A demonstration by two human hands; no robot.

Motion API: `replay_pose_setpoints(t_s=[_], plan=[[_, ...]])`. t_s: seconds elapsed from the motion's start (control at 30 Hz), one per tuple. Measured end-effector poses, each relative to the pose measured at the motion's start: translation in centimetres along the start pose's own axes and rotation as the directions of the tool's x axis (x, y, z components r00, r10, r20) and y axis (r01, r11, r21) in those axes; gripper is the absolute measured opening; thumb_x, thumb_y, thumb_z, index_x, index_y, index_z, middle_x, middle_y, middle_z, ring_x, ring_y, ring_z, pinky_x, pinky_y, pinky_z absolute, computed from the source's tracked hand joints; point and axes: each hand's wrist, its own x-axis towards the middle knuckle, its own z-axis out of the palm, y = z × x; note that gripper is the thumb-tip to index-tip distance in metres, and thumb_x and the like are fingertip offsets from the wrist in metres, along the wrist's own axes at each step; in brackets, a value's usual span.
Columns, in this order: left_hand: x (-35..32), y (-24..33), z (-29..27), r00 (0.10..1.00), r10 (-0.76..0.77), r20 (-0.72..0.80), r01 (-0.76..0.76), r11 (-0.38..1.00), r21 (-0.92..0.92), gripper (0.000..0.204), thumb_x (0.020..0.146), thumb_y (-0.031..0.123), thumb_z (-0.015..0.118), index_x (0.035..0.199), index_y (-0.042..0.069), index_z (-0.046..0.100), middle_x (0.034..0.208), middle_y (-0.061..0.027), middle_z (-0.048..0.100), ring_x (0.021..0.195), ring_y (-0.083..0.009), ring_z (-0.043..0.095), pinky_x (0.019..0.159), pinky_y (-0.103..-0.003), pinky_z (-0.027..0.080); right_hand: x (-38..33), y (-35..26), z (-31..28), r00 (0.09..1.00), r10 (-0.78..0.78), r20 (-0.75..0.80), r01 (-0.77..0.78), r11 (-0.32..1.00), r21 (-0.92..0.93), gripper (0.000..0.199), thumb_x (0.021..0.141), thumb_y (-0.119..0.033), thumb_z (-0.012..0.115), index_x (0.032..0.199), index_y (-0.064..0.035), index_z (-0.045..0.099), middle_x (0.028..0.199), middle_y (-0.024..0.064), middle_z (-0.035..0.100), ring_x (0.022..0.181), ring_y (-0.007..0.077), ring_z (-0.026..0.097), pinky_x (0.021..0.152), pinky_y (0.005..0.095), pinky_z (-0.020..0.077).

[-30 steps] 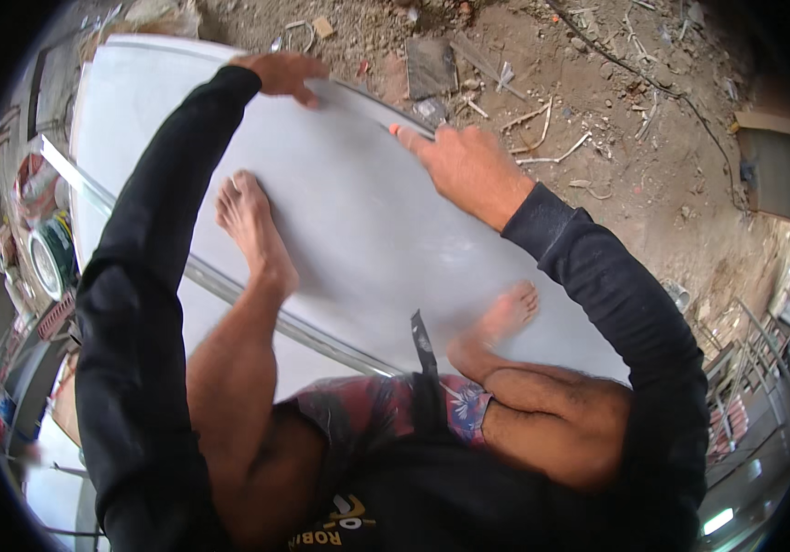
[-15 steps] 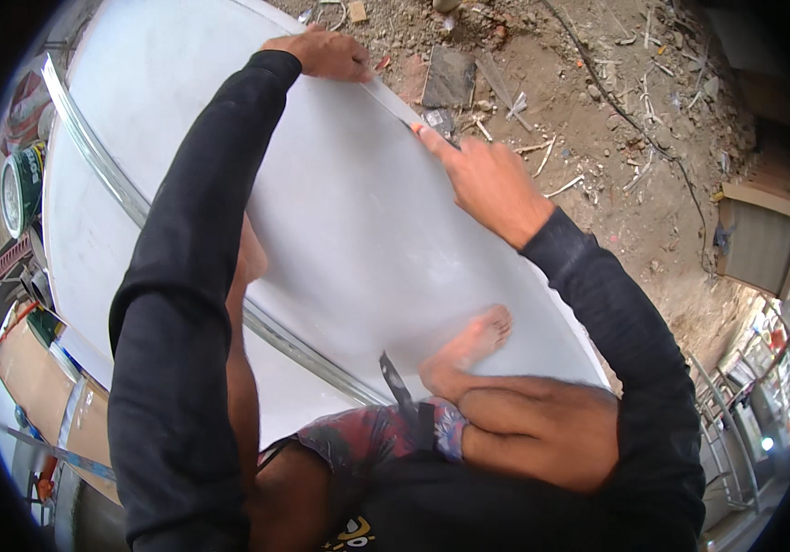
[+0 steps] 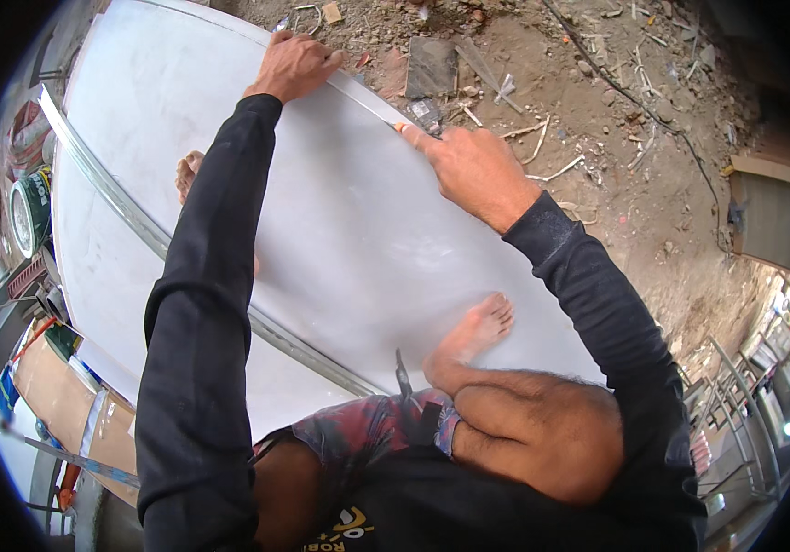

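A large white sheet (image 3: 367, 202) lies flat under me, and my bare feet rest on it. At its far edge my left hand (image 3: 294, 66) has its fingers curled over the rim, closed on the sheet's edge. To the right, my right hand (image 3: 485, 175) is closed round a small knife (image 3: 393, 123), mostly hidden in the fist. Its dark tip meets the sheet near the far edge. Between the two hands a narrow white strip (image 3: 358, 96) runs along that edge.
A long metal channel (image 3: 298, 345) crosses the sheet at left. Beyond the far edge lies dirt with a dark tile (image 3: 432, 67), sticks and a cable (image 3: 629, 99). A green bucket (image 3: 29, 212) and cardboard (image 3: 59, 377) are at left, a framed panel (image 3: 772, 221) at right.
The view has shifted slightly. My left hand is a little nearer and farther left, and its wrist has turned. Toes now show left of my left arm. The right hand keeps its hold on the knife.
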Motion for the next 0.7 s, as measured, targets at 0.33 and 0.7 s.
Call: replay_pose_setpoints(t_s=[0.33,0.7], plan=[[-0.3,-0.3,-0.5,1.000,0.021,0.024,-0.021,1.000,0.014,0.040,0.098,0.040,0.046,0.089,0.013,0.074,0.086,-0.0061,0.071,0.096,-0.0226,0.063,0.096,-0.045,0.035,-4.8,0.3,-0.4,0.999,0.015,-0.030,-0.015,1.000,0.010,0.059,0.088,-0.005,0.054,0.145,-0.0183,0.047,0.078,0.0148,0.062,0.063,0.0346,0.065,0.057,0.0448,0.0545],[-0.9,-0.8,-1.0,0.992,0.057,0.113,-0.071,0.989,0.126,0.024,0.099,0.031,0.046,0.107,0.023,0.068,0.088,-0.0017,0.069,0.097,-0.0215,0.061,0.094,-0.045,0.035,-11.2,0.6,-0.9,0.995,0.099,0.027,-0.101,0.993,0.055,0.044,0.090,-0.010,0.054,0.134,-0.0152,0.058,0.076,0.0132,0.063,0.063,0.0306,0.067,0.054,0.0433,0.0554]])
